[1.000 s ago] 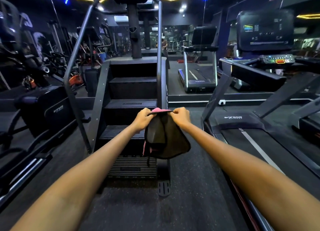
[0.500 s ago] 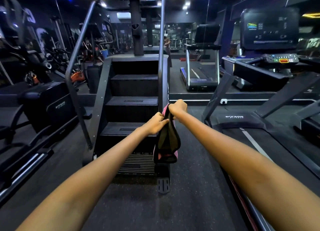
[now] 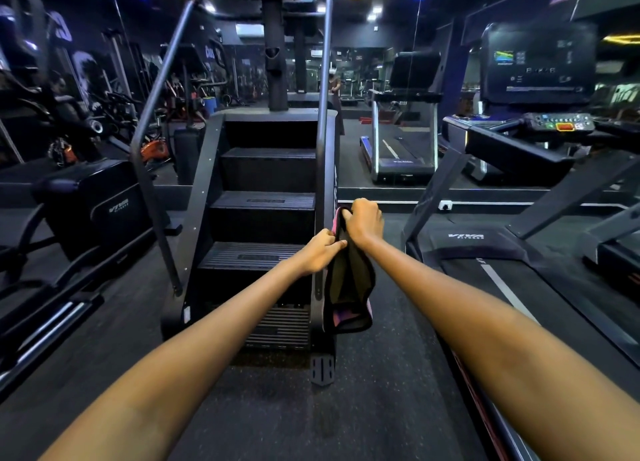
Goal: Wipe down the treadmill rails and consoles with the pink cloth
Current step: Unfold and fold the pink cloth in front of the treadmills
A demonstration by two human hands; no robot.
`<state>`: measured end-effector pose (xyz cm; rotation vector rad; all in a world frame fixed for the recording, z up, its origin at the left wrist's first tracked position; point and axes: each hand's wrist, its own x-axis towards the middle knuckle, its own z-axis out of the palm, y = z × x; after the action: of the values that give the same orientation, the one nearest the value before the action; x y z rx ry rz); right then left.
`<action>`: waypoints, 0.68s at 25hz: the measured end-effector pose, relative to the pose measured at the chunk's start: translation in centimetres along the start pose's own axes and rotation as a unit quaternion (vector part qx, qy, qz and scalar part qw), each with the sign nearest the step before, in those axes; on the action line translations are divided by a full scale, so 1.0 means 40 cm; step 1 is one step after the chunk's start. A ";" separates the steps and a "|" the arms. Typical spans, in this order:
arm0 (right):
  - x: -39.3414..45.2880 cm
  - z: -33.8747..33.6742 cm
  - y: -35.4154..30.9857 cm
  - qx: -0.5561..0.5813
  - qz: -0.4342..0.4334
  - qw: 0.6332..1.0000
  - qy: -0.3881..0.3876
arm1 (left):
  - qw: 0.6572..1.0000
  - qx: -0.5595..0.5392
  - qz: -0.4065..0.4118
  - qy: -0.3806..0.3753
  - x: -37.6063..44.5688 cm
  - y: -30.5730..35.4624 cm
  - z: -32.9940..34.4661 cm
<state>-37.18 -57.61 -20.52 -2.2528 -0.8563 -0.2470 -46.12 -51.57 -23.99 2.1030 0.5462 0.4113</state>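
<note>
The pink cloth, dark with grime and pink only along its edges, hangs folded in front of me. My right hand grips its top corner. Slightly lower, my left hand pinches the cloth's left edge. Both arms are stretched out over the floor. The treadmill stands to my right, its side rail and console well beyond the hands. Neither hand touches the treadmill.
A stair-climber machine with tall handrails stands straight ahead, just behind the cloth. A black exercise machine sits at the left. Another treadmill stands further back. Dark rubber floor runs between the machines.
The cloth was held spread wide by both hands. My hands came together and the cloth now hangs folded narrow, with my right hand above my left. The view moved slightly closer to the machines.
</note>
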 end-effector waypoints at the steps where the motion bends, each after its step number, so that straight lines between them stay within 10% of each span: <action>1: -0.001 0.004 0.001 0.023 0.026 0.999 -0.001 | 1.000 0.002 0.002 -0.009 0.004 -0.001 0.010; 7: 0.003 0.010 -0.004 0.235 0.200 0.948 -0.078 | 0.996 0.089 0.020 -0.023 -0.007 -0.010 0.008; 12: -0.017 0.026 -0.005 0.085 0.152 0.981 -0.087 | 0.981 0.180 0.064 -0.043 -0.008 -0.004 0.012; 17: 0.038 0.023 0.106 0.218 0.208 0.951 -0.066 | 0.998 0.034 -0.002 0.047 -0.015 -0.062 -0.049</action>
<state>-33.36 -58.50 -22.92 -1.9792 -0.4258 0.2680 -48.14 -49.29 -25.04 2.1548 0.6258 0.4969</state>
